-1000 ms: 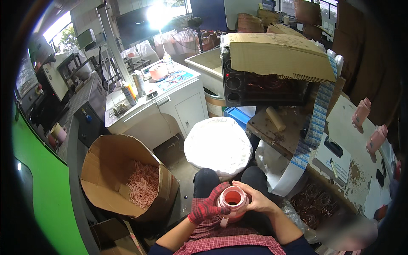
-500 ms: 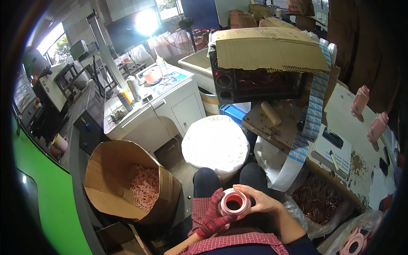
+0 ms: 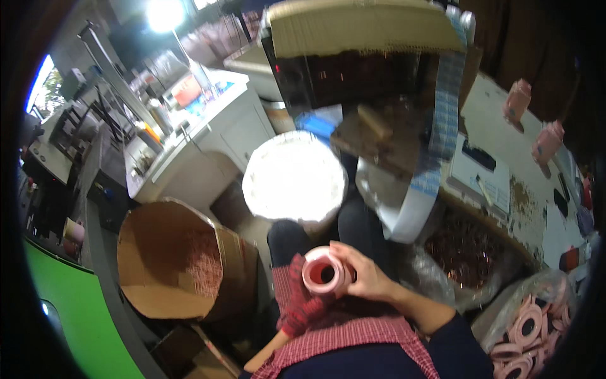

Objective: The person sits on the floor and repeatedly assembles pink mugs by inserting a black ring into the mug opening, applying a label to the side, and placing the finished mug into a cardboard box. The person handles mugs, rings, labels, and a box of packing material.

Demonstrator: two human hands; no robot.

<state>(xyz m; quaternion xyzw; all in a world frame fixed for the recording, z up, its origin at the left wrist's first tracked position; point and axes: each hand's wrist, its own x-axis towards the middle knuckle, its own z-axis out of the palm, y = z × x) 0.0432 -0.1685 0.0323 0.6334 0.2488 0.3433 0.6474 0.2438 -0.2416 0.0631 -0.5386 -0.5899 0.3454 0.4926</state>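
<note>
A hollow pink plastic part with a thick round rim is held above my lap, its mouth tilted up and slightly left. A dark round hole shows deep inside it. My left hand, in a red-and-dark knitted glove, closes on its left and lower side. My bare right hand wraps its right side, the fingers curving over the top by the rim. The part hides some fingertips of both hands.
Ahead of my knees stands a white-lined bin. A cardboard box with pink scraps is left. Two pink parts stand on the right-hand table. A bag of pink rings lies lower right. An oven sits beyond.
The whole view has shifted, so more of the bag at lower right shows. The pink part has tilted within my hands. My gloved left fingers have slid lower along its side.
</note>
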